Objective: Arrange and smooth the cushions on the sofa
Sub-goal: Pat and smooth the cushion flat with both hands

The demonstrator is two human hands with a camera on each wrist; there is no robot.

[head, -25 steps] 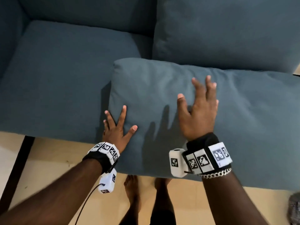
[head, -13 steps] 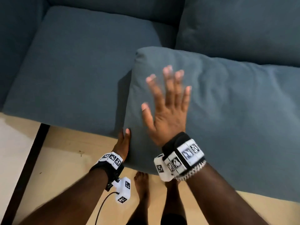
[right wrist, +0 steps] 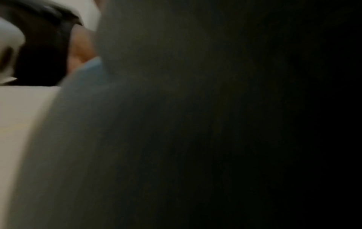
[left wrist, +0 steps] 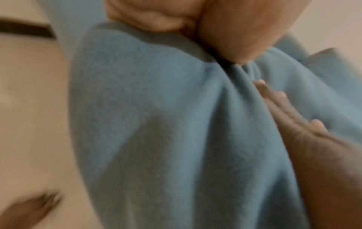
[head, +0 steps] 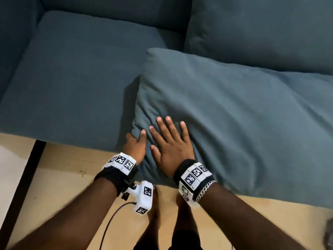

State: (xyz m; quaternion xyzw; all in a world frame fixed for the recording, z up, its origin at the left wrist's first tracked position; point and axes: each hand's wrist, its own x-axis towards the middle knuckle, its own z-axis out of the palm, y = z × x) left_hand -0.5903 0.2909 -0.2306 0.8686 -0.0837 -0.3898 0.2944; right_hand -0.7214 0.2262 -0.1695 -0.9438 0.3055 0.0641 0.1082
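Pressing flat on the loose blue-grey fabric cushion (head: 225, 112), the right hand (head: 171, 147) has fingers straight and spread, palm down near the cushion's front left corner. Fabric wrinkles and dents around that palm.

Left hand (head: 135, 143) sits just left of the right hand, touching it or nearly so, at the cushion's left edge. Thumb on top, the other fingers go under the edge and out of sight from the head view. Left wrist view is blurred but shows the thumb (left wrist: 240, 29) pinching gathered fabric (left wrist: 176, 124), creases fanning out from the pinch; the right hand's fingers (left wrist: 278, 99) lie flat on the cloth right beside it.

Right wrist view is almost all dark, lens against the cushion; nothing usable on the fingers from there.

Cushion lies flat on the seat of the blue-grey fabric sofa (head: 72, 78), stretching off to the right of both hands, front edge overhanging the seat. Beyond the fingertips an upright back cushion (head: 261, 27) of the same fabric leans on the sofa back. Bare seat cushion lies left of the left hand.

Both wrists carry black straps with white marker blocks (head: 195, 175); a cable (head: 111, 222) runs off the left one. Below the wrists: bare feet (head: 155, 210) on a light wooden floor (head: 63, 177).
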